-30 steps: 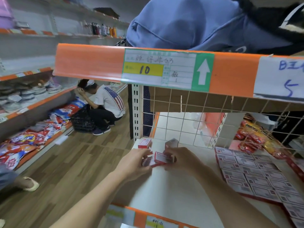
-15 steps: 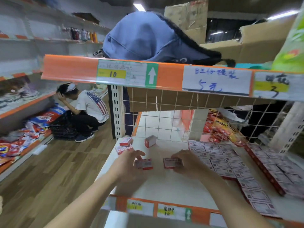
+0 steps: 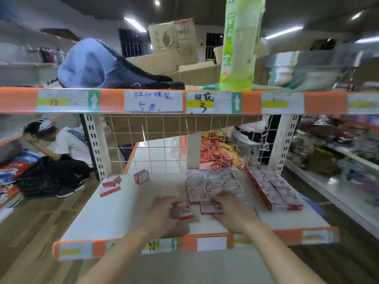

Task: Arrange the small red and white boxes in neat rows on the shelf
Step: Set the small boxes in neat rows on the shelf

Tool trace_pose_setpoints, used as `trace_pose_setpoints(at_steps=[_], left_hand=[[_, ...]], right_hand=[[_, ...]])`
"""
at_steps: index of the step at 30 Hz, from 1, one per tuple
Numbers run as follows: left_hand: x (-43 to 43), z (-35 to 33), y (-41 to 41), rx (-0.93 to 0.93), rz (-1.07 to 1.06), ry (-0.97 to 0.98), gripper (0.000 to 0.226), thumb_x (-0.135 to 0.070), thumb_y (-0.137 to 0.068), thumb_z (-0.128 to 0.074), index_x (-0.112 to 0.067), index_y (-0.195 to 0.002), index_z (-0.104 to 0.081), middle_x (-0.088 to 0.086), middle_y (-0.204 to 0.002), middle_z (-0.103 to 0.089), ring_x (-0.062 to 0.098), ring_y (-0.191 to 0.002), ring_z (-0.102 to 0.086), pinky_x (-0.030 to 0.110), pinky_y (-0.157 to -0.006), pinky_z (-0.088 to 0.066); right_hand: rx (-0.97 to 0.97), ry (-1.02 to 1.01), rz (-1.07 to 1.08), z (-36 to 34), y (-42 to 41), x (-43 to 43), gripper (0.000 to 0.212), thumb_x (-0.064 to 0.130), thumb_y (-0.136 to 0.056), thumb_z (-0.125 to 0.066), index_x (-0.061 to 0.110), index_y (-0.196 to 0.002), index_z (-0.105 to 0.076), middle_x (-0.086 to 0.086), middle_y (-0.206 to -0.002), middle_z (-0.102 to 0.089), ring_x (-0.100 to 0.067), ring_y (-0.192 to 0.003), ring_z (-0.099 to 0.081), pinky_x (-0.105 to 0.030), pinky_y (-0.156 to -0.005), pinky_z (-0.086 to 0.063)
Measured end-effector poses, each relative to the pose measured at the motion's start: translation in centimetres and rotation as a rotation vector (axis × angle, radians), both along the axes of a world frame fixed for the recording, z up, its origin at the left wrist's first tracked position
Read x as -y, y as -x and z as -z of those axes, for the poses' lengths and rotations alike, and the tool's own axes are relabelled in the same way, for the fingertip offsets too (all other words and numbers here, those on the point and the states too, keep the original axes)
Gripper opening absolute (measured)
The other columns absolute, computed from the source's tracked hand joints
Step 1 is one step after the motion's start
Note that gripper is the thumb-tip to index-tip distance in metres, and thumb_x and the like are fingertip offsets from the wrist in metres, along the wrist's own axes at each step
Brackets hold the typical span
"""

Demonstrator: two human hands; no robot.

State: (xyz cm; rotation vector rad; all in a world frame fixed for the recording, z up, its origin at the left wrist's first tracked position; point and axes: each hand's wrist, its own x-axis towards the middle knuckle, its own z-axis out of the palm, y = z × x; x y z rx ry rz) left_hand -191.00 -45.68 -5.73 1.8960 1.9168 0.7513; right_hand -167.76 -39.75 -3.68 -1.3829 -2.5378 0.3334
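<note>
On the white shelf (image 3: 114,214), my left hand (image 3: 162,214) grips a small red and white box (image 3: 183,212) near the front middle. My right hand (image 3: 231,212) holds another such box (image 3: 211,208) flat on the shelf, at the front left corner of a laid-out block of boxes (image 3: 213,181). A second block of boxes (image 3: 272,189) lies further right. Three loose boxes sit at the back left: two flat (image 3: 109,190) (image 3: 111,180) and one standing on edge (image 3: 141,176).
A wire grid (image 3: 164,144) backs the shelf, with red snack bags (image 3: 221,152) behind it. The upper shelf edge (image 3: 184,101) with price labels hangs overhead. A blue bag (image 3: 98,64) lies on top. A person (image 3: 63,152) crouches in the aisle at left.
Both hands have carried their boxes rightwards and nearer the front, toward the block of boxes. The camera has swung right and up, with motion blur at the edges.
</note>
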Motion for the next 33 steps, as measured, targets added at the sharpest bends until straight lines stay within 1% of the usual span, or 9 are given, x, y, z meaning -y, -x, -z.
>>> trace_pose_setpoints(at_steps=[3, 7, 11, 14, 17, 20, 23, 27, 33], left_hand=[[-0.4, 0.2, -1.9, -0.032, 0.017, -0.012, 0.051, -0.054, -0.059, -0.052, -0.039, -0.107, -0.061, -0.012, -0.108, -0.065, 0.011, -0.101, -0.056, 0.03, -0.09, -0.049], [-0.9, 0.1, -3.7, -0.021, 0.091, -0.039, 0.038, -0.035, -0.07, -0.07, -0.038, -0.107, -0.061, -0.021, -0.098, -0.061, 0.004, -0.094, -0.058, 0.021, -0.083, -0.049], [-2.2, 0.8, -3.8, -0.004, 0.09, -0.04, 0.033, -0.039, -0.069, -0.069, -0.045, -0.1, -0.061, -0.019, -0.097, -0.062, 0.005, -0.09, -0.062, 0.021, -0.081, -0.052], [-3.5, 1.8, -3.4, -0.003, 0.103, -0.057, 0.022, -0.022, -0.074, -0.068, -0.033, -0.093, -0.067, -0.022, -0.094, -0.062, 0.003, -0.091, -0.062, 0.012, -0.073, -0.047], [-4.3, 2.5, -3.4, -0.045, 0.084, -0.078, 0.012, -0.024, -0.081, -0.065, -0.03, -0.092, -0.066, -0.017, -0.098, -0.054, 0.009, -0.095, -0.053, 0.026, -0.082, -0.048], [-4.9, 2.9, -3.5, -0.046, 0.071, -0.085, 0.016, -0.026, -0.082, -0.066, -0.026, -0.098, -0.066, -0.016, -0.1, -0.046, 0.008, -0.098, -0.048, 0.024, -0.087, -0.045], [-5.2, 3.2, -3.9, -0.052, 0.09, -0.098, 0.019, -0.024, -0.082, -0.068, -0.025, -0.101, -0.066, -0.014, -0.105, -0.047, 0.006, -0.099, -0.046, 0.021, -0.09, -0.042], [-5.7, 3.5, -4.3, -0.057, 0.084, -0.098, 0.022, -0.023, -0.08, -0.069, -0.026, -0.102, -0.066, -0.009, -0.115, -0.052, 0.011, -0.107, -0.049, 0.029, -0.096, -0.046], [-5.7, 3.7, -4.3, -0.066, 0.091, -0.107, 0.021, -0.018, -0.08, -0.069, -0.025, -0.1, -0.064, -0.012, -0.115, -0.052, 0.013, -0.108, -0.048, 0.031, -0.095, -0.048]], right_hand=[[0.015, -0.029, 0.045, 0.1, -1.3, 0.3, 0.048, 0.032, -0.085, -0.058, 0.026, -0.132, -0.051, 0.002, -0.131, -0.05, -0.02, -0.123, -0.047, -0.034, -0.099, -0.043], [0.022, -0.048, 0.068, 0.5, -2.1, 0.2, 0.048, 0.033, -0.088, -0.056, 0.027, -0.135, -0.048, 0.005, -0.139, -0.044, -0.017, -0.13, -0.041, -0.035, -0.104, -0.04], [0.011, -0.078, 0.079, 1.1, -1.8, -0.4, 0.045, 0.031, -0.088, -0.056, 0.027, -0.132, -0.05, 0.007, -0.134, -0.048, -0.017, -0.127, -0.044, -0.035, -0.101, -0.043], [-0.011, -0.081, 0.076, 1.9, -1.5, -1.0, 0.04, 0.03, -0.085, -0.057, 0.029, -0.125, -0.054, 0.009, -0.127, -0.051, -0.014, -0.122, -0.045, -0.033, -0.095, -0.045], [-0.033, -0.09, 0.081, 2.7, -1.7, -1.6, 0.039, 0.025, -0.082, -0.056, 0.028, -0.121, -0.057, 0.011, -0.124, -0.051, -0.013, -0.121, -0.043, -0.029, -0.094, -0.045], [-0.018, -0.117, 0.093, 2.9, -2.0, -2.2, 0.036, 0.028, -0.081, -0.055, 0.029, -0.118, -0.059, 0.013, -0.123, -0.053, -0.012, -0.121, -0.043, -0.028, -0.094, -0.046], [-0.029, -0.115, 0.116, 3.1, -2.2, -2.5, 0.036, 0.031, -0.081, -0.056, 0.029, -0.117, -0.061, 0.013, -0.121, -0.056, -0.012, -0.121, -0.045, -0.035, -0.096, -0.046], [-0.031, -0.112, 0.132, 3.1, -2.2, -2.5, 0.036, 0.033, -0.082, -0.056, 0.03, -0.117, -0.062, 0.012, -0.121, -0.056, -0.013, -0.121, -0.045, -0.036, -0.098, -0.045], [-0.005, -0.118, 0.165, 3.1, -1.8, -2.2, 0.034, 0.031, -0.083, -0.054, 0.029, -0.117, -0.061, 0.014, -0.124, -0.057, -0.014, -0.123, -0.043, -0.036, -0.098, -0.041]])
